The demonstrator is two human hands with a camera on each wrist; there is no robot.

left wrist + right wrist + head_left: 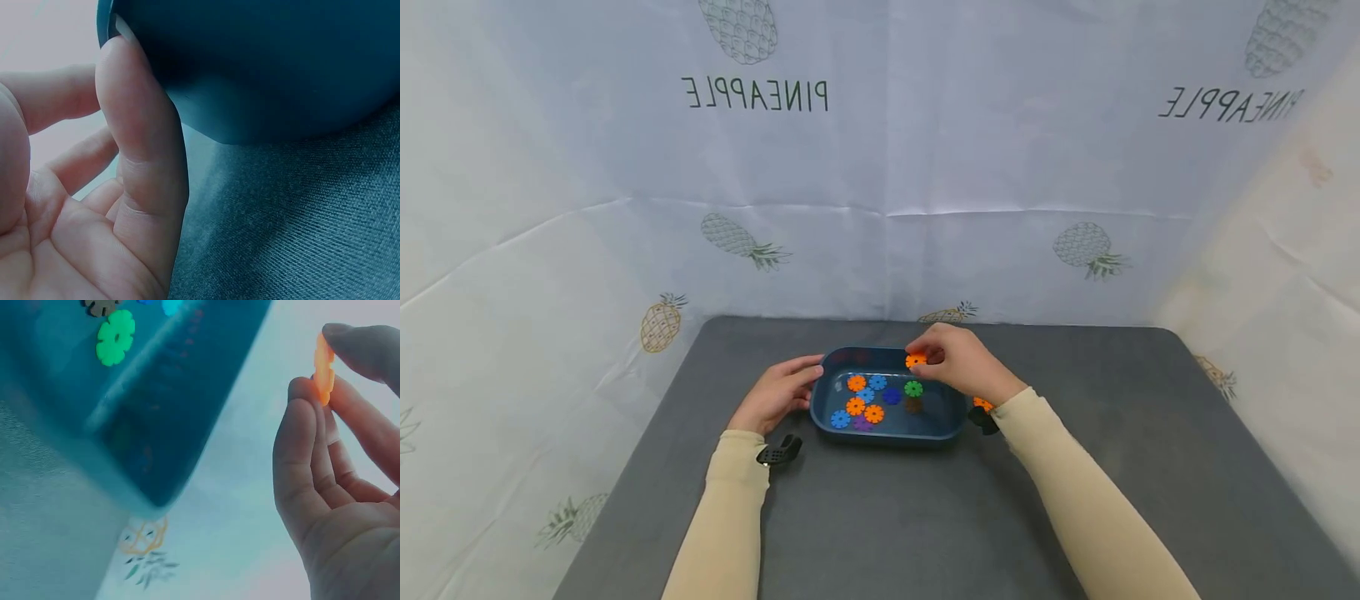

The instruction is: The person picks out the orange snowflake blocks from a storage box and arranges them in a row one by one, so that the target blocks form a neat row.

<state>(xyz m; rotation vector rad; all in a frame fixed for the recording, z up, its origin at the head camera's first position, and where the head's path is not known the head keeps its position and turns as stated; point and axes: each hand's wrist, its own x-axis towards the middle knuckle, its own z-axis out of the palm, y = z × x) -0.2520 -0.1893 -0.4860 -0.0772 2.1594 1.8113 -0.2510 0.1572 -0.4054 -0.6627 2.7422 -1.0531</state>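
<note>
A dark blue rectangular tray with rounded corners stands on the grey table. My left hand grips its left end, and in the left wrist view a digit reaches up over the tray's rim. Above the far right part of the tray, my right hand pinches an orange notched disc between thumb and fingertips. Several more notched discs lie inside the tray, among them a green disc, a brown disc, a purple disc and a dark blue disc.
Another orange disc shows just right of the tray, partly hidden by the right wrist and its black strap. White pineapple-print cloth hangs behind and beside the grey table.
</note>
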